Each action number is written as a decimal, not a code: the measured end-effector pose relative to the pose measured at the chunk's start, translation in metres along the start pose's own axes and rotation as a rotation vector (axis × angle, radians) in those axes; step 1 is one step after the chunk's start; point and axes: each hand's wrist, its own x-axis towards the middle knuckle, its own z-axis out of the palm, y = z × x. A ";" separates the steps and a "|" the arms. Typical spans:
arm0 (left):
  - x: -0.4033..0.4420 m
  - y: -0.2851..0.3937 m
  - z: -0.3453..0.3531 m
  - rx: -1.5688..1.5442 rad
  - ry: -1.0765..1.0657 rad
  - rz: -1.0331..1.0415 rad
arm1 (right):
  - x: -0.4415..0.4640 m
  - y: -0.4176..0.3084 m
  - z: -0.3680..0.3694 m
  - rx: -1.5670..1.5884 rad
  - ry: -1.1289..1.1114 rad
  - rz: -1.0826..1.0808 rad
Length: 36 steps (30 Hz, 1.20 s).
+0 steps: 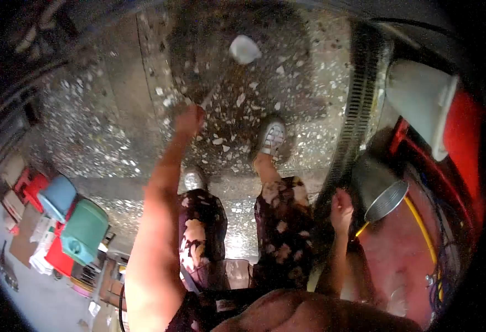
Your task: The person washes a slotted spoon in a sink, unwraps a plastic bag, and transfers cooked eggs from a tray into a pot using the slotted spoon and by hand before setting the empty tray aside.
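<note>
Left hand blurred—fingers indistinct, grip unverifiable. Right hand soft, finger detail lost. White object on floor: smeared, identity undetermined. Left shoe partly hidden behind trouser leg. Papers: print (if any) too small. Cables—outer runs lost in dark border.

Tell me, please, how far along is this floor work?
Seemingly done: the floor has a dark, perhaps wetted patch. In hand: the left hand reaches over it, grip too blurred; the right hand is near the metal container. Perhaps left: the white object lying there. Full extent unclear.
</note>
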 end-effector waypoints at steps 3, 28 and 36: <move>-0.135 0.170 0.005 0.463 -0.006 0.049 | -0.046 -0.041 -0.056 0.099 0.071 0.041; -0.303 1.289 -0.299 0.413 0.909 2.007 | 0.158 -0.423 -0.700 1.940 0.022 -0.374; -0.265 1.326 -0.276 0.824 0.897 1.751 | 0.396 -0.487 -0.759 2.495 -0.463 0.129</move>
